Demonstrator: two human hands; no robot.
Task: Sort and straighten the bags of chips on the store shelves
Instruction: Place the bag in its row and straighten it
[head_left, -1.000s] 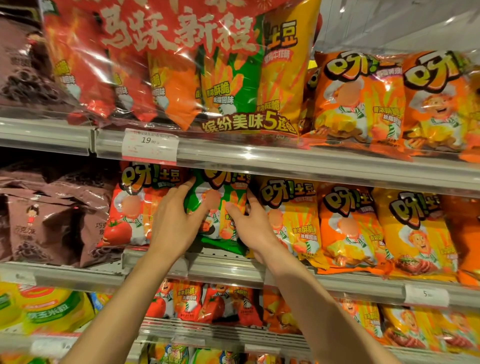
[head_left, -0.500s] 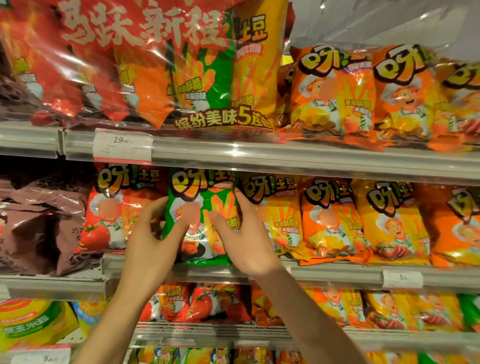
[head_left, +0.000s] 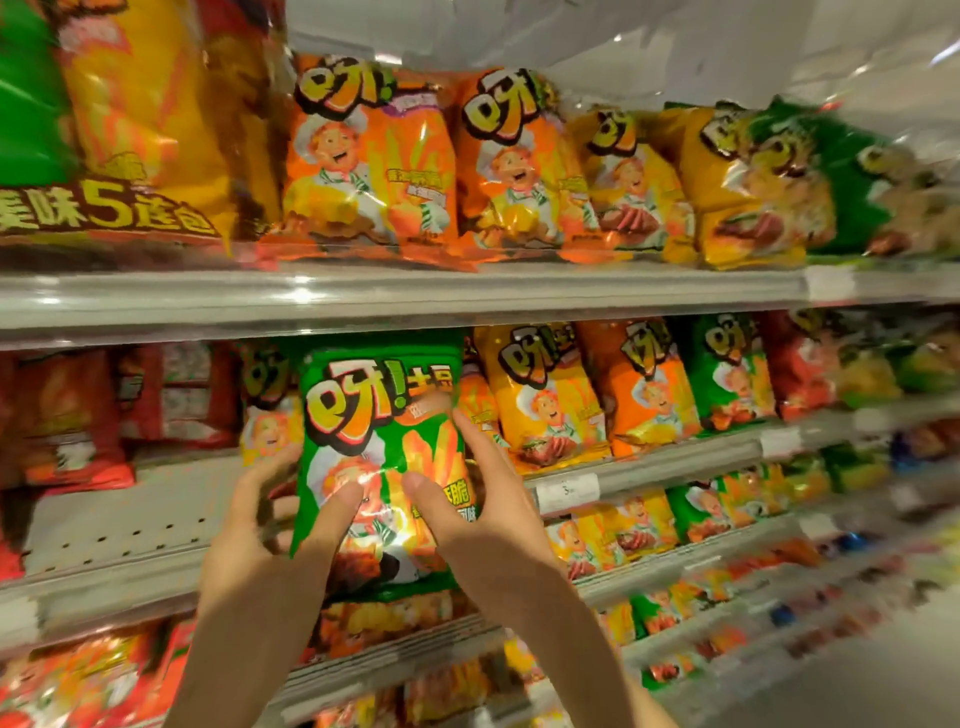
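Observation:
A green chip bag (head_left: 382, 415) is held upright in front of the middle shelf (head_left: 649, 462), off its row. My left hand (head_left: 265, 535) grips its left edge with the thumb pressed on the front. My right hand (head_left: 483, 525) grips the right edge, thumb on the front too. On the middle shelf to the right stand a yellow bag (head_left: 545, 395), an orange bag (head_left: 644, 384) and another green bag (head_left: 727, 369). A bare perforated stretch of shelf (head_left: 130, 525) lies to the left of the held bag.
The top shelf (head_left: 415, 296) carries orange bags (head_left: 369, 161), yellow bags (head_left: 743, 187) and a large multipack (head_left: 119, 130) at the left. Red bags (head_left: 67, 415) stand at the middle shelf's left. Lower shelves (head_left: 675, 566) hold more small bags. The picture is blurred.
Both hands have pulled the green bag off the middle shelf and toward me. The view has swung to the right along the shelves.

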